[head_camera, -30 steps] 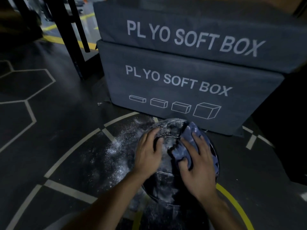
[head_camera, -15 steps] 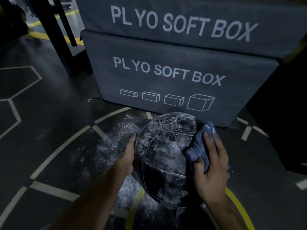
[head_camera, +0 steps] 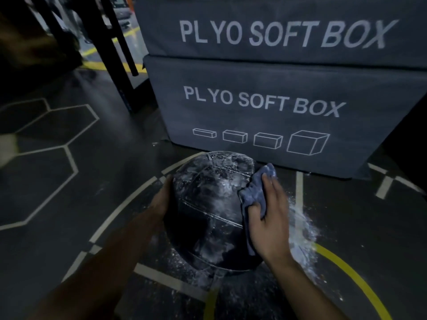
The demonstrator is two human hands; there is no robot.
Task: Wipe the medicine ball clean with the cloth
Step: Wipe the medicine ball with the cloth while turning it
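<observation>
The medicine ball (head_camera: 208, 211) sits on the dark floor (head_camera: 69, 204) just in front of the lower plyo soft box (head_camera: 265, 116), over the curved pale line painted there, its black panels smeared with white powder across the top and the near face. The cloth (head_camera: 254, 195) — blue and bunched — lies against the ball's right shoulder, pressed there by the right hand (head_camera: 270, 218), whose fingers lie fairly straight over it while the thumb pinches a fold. The left hand (head_camera: 163, 199) cups the ball's opposite, left flank; its fingers are hidden round the curve, so their closure cannot be told. What counts for the coming stroke is that the dirty surface lies to the left of the cloth and toward the person, so the right hand, already on it, is probably the one to sweep inward across the top while the left braces the ball against rolling. White powder (head_camera: 300, 232) is scattered on the floor just right of the ball.
</observation>
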